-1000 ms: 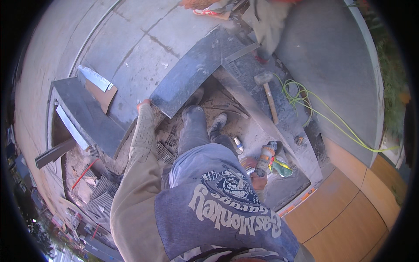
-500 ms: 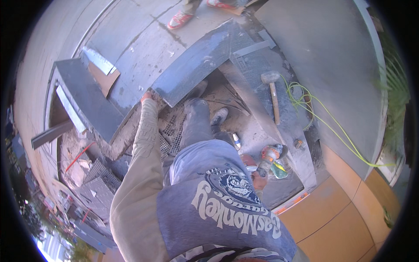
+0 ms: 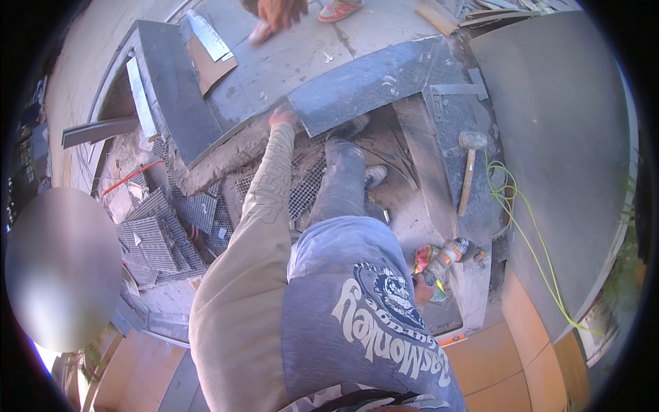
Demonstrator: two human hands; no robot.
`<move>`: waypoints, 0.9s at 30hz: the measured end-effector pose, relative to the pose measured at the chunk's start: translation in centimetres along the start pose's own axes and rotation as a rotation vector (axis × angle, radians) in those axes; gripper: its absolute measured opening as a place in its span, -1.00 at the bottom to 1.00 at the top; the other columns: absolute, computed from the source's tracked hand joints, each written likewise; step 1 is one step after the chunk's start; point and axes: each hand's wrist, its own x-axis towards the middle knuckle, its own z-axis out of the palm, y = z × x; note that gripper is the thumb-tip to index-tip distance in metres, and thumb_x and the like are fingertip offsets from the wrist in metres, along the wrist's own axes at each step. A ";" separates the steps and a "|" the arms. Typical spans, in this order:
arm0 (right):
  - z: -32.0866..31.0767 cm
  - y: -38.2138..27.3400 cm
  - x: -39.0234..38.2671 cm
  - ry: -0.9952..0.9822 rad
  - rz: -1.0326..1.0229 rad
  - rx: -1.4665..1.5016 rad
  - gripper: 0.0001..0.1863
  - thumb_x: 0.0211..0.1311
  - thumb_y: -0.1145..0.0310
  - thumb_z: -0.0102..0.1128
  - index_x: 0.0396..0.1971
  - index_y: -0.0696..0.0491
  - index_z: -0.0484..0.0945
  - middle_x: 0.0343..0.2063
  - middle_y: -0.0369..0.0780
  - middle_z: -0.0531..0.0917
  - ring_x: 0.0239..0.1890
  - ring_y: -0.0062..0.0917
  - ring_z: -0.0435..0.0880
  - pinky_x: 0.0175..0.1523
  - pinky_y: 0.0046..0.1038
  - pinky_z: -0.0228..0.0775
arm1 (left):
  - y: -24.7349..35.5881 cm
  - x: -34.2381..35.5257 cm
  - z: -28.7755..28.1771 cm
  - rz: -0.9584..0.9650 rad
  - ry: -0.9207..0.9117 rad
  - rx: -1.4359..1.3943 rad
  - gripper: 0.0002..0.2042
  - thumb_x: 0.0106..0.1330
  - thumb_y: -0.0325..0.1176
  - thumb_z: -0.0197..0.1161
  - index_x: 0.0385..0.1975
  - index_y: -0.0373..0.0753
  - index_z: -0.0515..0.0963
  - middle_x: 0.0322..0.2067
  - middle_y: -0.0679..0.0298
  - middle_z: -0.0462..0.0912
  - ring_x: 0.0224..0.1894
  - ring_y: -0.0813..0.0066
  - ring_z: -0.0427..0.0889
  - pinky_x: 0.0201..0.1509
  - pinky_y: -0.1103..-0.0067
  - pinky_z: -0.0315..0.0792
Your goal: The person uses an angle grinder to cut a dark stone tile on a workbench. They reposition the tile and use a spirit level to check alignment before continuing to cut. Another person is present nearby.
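My left arm reaches forward, and my left hand (image 3: pixel 284 115) is closed at the near-left corner of a long dark stone slab (image 3: pixel 364 86), its fingertips partly hidden at the edge. Low on my right side, my right hand (image 3: pixel 423 290) is closed round a grey and orange power tool (image 3: pixel 450 254), which looks like an angle grinder. The tool's head points away to the right, over pale boards beside a colourful packet (image 3: pixel 425 258). A mallet (image 3: pixel 471 165) with a wooden handle lies on the stone to the right of the slab.
A green cord (image 3: pixel 525 206) loops over the large dark panel (image 3: pixel 549 110) at right. Another person's hand (image 3: pixel 281 12) and shoes (image 3: pixel 339 9) appear at the far edge. Ribbed tiles (image 3: pixel 154 233) are piled at left, near a projecting bar (image 3: pixel 99 130). My legs stand in the rubble gap.
My view has swung, shifting the scene rightward and upward. My left hand remains at the slab corner, and the power tool stays in my right. Another person's hand has entered at the far edge.
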 end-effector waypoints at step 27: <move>0.1 -1.5 1.2 -0.023 0.148 0.347 -0.43 -0.14 0.59 0.38 0.00 0.21 0.48 -0.29 -0.22 0.61 -0.38 -0.51 0.64 -0.29 -0.43 0.54 | 2.3 0.1 0.1 -0.404 0.040 -0.286 -0.66 0.42 -0.18 0.08 0.07 -0.20 0.55 0.01 0.14 0.61 -0.10 0.18 0.65 -0.09 0.02 0.57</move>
